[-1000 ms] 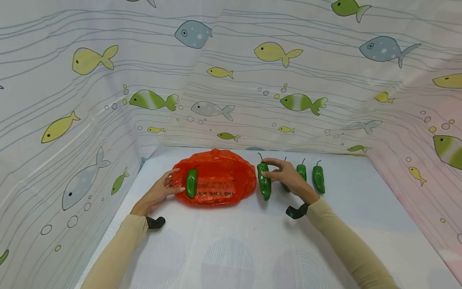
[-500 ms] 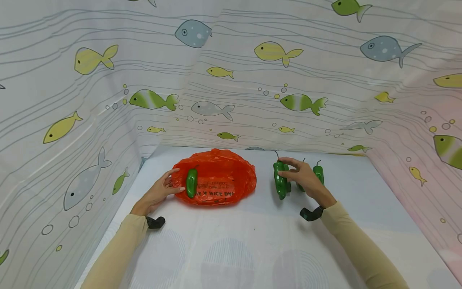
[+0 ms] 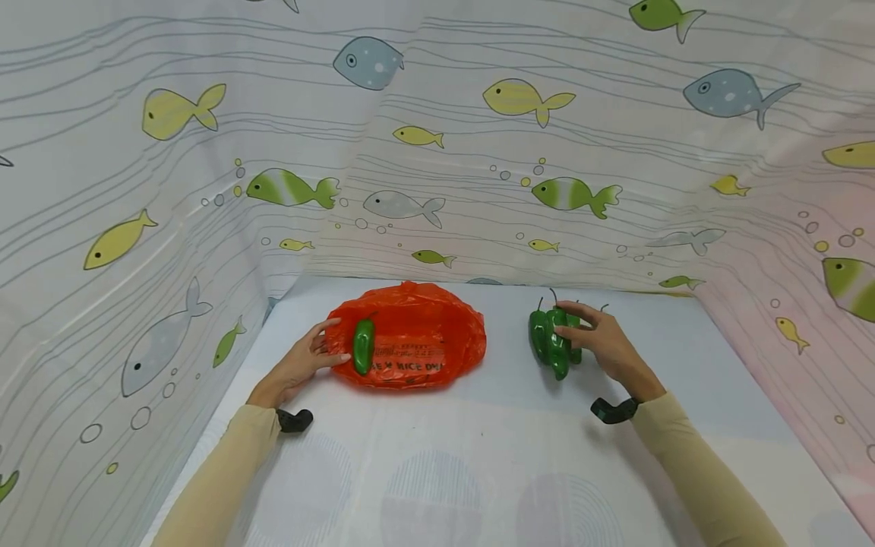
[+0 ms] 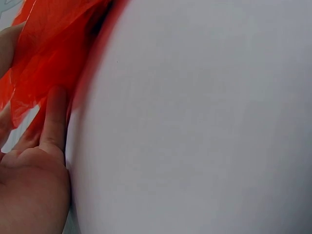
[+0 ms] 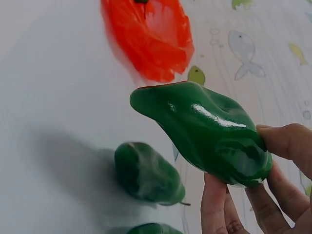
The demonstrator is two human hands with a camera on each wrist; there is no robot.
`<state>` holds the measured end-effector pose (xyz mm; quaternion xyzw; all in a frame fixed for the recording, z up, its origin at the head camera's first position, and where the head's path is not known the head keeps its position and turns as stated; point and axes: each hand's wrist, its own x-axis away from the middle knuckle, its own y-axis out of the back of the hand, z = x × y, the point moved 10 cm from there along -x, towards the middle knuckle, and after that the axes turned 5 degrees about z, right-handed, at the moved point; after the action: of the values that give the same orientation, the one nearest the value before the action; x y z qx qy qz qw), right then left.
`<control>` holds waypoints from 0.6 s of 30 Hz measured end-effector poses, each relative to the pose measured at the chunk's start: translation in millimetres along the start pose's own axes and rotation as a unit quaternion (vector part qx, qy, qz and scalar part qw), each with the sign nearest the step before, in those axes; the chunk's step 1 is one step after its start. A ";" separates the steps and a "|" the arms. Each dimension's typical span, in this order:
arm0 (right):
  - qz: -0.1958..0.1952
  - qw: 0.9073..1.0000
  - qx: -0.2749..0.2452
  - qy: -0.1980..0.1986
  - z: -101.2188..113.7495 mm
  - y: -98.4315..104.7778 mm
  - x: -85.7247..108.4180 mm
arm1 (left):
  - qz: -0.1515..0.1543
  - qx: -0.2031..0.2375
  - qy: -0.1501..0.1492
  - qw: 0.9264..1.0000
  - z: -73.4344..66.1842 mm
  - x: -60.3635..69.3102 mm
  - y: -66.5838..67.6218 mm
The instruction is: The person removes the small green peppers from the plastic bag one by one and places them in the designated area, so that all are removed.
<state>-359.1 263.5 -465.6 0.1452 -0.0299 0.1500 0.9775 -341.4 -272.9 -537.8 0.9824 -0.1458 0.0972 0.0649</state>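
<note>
Grips a glossy green pepper [image 3: 558, 346] in the right hand [image 3: 604, 346], pinched between thumb [image 5: 288, 142] and bent fingers [image 5: 214, 202], parted only as far as the thickness between them. Holds it over the right part of the pale table [image 3: 431, 471], stem at the far end, tip towards the near side — overlapping the left-hand neighbour pepper [image 3: 537, 338] in the head view, hard to tell whether touching. On the other side, partly hidden by thumb and fingers, the right-hand neighbour pepper [image 3: 575, 327].

With the left hand [image 3: 301, 363], touches the left end of the red plastic bag [image 3: 410, 292], fingers loosely extended and well apart from the thumb, with plastic between; cannot tell how firmly. Lying in the open mouth, just beside that thumb, the bagged pepper [image 3: 364, 348], stem pointing away, tip near the close rim. Printed on the plastic to its right, dark lettering [image 3: 408, 366], reversed and partly legible.

Around both wrists, black straps [image 3: 295, 421]; over the forearms, beige sleeves [image 3: 222, 471]. Behind and to either side, a white sheet [image 3: 472, 163] patterned with wavy lines and yellow, green and grey-blue fish.
</note>
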 end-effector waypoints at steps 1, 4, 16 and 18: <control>-0.003 1.000 0.002 -0.002 -1.2 2.5 2.1 | 0.001 0.000 -0.001 1.000 -0.2 0.1 -0.1; -0.017 1.000 0.017 -0.009 -5.5 11.8 7.4 | 0.004 -0.002 -0.004 1.000 -0.7 0.1 -0.8; -0.046 0.999 0.024 -0.009 -19.5 48.5 24.6 | -0.001 0.004 -0.002 1.000 0.0 -0.4 -1.3; -0.051 0.998 0.027 -0.010 -22.8 53.8 28.5 | 0.001 0.002 -0.006 1.000 -0.8 -0.3 -1.9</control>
<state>-347.9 327.4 -469.7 0.1744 -0.0284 0.0997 0.9792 -341.2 -270.9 -537.2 0.9829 -0.1472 0.0921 0.0620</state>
